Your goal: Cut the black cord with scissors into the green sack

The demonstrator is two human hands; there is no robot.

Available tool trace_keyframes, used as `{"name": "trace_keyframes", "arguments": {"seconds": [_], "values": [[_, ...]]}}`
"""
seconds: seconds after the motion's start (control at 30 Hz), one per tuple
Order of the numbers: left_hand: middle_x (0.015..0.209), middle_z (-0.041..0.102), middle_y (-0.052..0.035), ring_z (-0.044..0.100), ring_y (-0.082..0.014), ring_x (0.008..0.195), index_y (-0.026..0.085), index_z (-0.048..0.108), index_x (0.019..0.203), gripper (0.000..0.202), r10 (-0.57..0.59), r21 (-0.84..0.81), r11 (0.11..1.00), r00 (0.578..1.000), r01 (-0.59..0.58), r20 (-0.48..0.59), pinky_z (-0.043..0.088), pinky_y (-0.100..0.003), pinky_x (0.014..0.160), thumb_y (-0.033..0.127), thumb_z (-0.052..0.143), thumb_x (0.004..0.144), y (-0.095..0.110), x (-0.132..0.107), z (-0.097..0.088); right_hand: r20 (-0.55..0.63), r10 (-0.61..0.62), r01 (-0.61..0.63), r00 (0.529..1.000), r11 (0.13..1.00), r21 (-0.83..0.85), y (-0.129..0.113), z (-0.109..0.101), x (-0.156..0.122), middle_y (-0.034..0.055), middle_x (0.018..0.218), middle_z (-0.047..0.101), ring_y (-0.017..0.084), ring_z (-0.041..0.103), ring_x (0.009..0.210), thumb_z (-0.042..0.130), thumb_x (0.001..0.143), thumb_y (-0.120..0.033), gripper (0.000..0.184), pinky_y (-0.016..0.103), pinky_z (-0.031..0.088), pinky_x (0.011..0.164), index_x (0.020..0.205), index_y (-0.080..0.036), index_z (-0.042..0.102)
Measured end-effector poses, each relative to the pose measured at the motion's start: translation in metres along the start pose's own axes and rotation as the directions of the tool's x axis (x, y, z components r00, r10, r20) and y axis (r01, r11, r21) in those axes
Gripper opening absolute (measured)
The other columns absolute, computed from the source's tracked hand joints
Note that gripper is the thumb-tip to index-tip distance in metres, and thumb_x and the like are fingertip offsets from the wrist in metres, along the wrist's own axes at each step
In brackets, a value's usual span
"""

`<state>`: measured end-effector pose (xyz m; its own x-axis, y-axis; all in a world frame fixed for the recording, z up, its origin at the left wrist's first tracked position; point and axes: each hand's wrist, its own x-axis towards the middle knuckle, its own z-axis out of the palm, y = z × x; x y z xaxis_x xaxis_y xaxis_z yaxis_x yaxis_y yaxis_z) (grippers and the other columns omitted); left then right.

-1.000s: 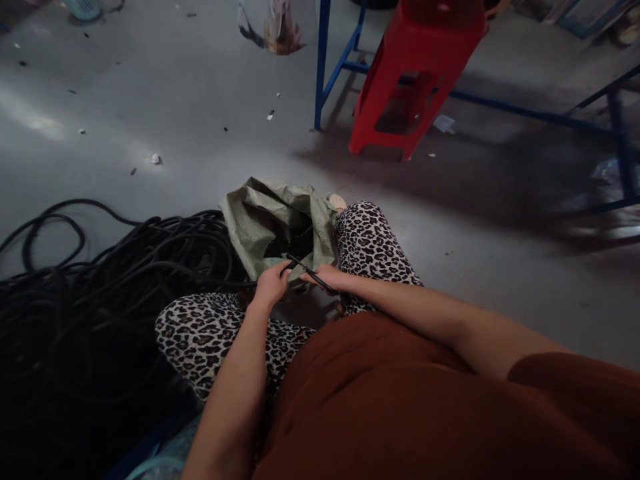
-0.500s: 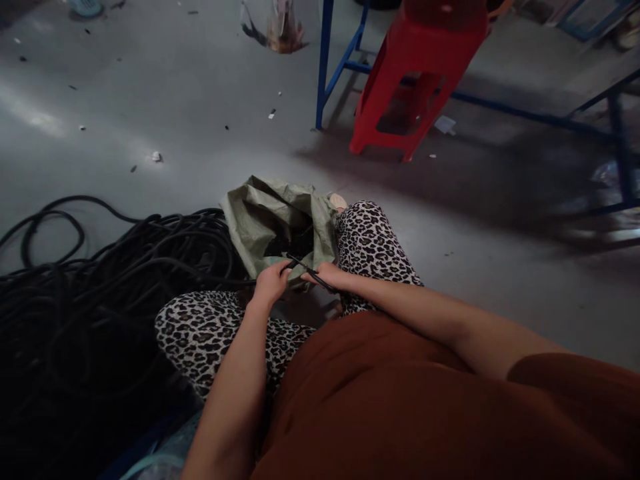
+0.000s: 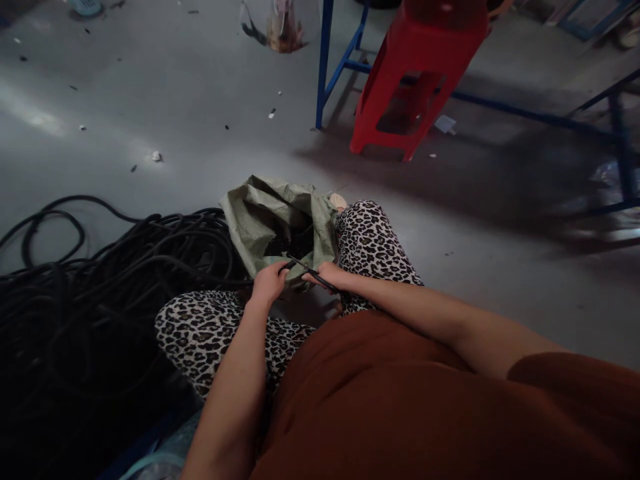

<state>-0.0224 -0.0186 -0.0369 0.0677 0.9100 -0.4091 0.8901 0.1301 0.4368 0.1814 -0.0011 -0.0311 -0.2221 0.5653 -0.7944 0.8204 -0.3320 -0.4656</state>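
My left hand (image 3: pixel 268 283) is closed around the end of a black rubber hose or cord (image 3: pixel 289 265), which runs back toward a tangled heap of black hose (image 3: pixel 185 243) at the left. My right hand (image 3: pixel 330 272) grips scissors (image 3: pixel 321 279) by their dark handles, the narrow blades pointing at the hose end. Both hands are above the near rim of a greenish woven sack (image 3: pixel 245 223). The sack gapes between my knees with dark pieces inside, too shadowed to make out. Whether the blades touch the hose I cannot tell.
A red plastic stool (image 3: pixel 385 127) stands ahead, beside a blue metal frame (image 3: pixel 323 80). Small scraps (image 3: pixel 157 157) litter the grey floor. A clear bag (image 3: pixel 283 30) lies at the top, and a light blue rimmed container (image 3: pixel 155 460) shows at lower left.
My left hand has shifted slightly left with the hose, and a little more of the scissor blades shows. My right hand has barely moved.
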Motion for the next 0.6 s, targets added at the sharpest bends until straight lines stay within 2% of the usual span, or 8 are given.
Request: {"name": "trace_keyframes", "arguments": {"seconds": [0.13,0.27,0.4,0.6], "values": [[0.126,0.078,-0.012,0.073,-0.0287,0.116,0.021,0.074,0.132,0.038,-0.024,-0.002,1.0,1.0,0.024,-0.003,0.056,-0.038,0.103,0.024,0.057,0.098,0.0,0.0,-0.002,-0.017,0.007,-0.006,1.0,0.997,0.074,0.006,0.002,0.008,0.0014,0.048,0.056,0.016,0.059,0.042,0.071,0.085,-0.076,0.063,0.022,0.044,0.04,0.071,-0.015,0.07],[0.125,0.078,-0.0122,0.073,-0.0285,0.115,0.021,0.074,0.13,0.036,-0.044,-0.043,0.998,0.999,0.042,-0.025,0.056,-0.038,0.102,0.025,0.056,0.099,0.002,0.0,-0.004,-0.034,0.033,-0.026,0.999,0.981,0.192,0.003,-0.001,0.007,0.0015,0.053,0.06,0.014,0.058,0.042,0.07,0.085,-0.078,0.064,0.021,0.046,0.042,0.077,-0.014,0.069],[0.122,0.079,-0.0137,0.073,-0.0283,0.114,0.018,0.074,0.128,0.035,-0.085,-0.096,0.992,0.994,0.078,-0.07,0.056,-0.038,0.101,0.026,0.056,0.099,0.004,0.0,-0.006,0.099,0.059,-0.087,0.993,0.947,0.308,-0.004,-0.002,-0.002,0.0012,0.056,0.061,0.014,0.059,0.045,0.067,0.09,-0.075,0.062,0.021,0.049,0.045,0.08,-0.014,0.065],[0.119,0.079,-0.0131,0.073,-0.0271,0.113,0.017,0.074,0.124,0.033,-0.078,-0.116,0.991,0.993,0.068,-0.085,0.056,-0.036,0.099,0.027,0.056,0.098,0.004,-0.001,-0.006,0.179,-0.005,-0.039,0.984,0.97,0.241,-0.006,0.001,-0.005,0.0037,0.06,0.062,0.015,0.061,0.052,0.064,0.094,-0.073,0.064,0.02,0.045,0.047,0.083,-0.01,0.066]]}}
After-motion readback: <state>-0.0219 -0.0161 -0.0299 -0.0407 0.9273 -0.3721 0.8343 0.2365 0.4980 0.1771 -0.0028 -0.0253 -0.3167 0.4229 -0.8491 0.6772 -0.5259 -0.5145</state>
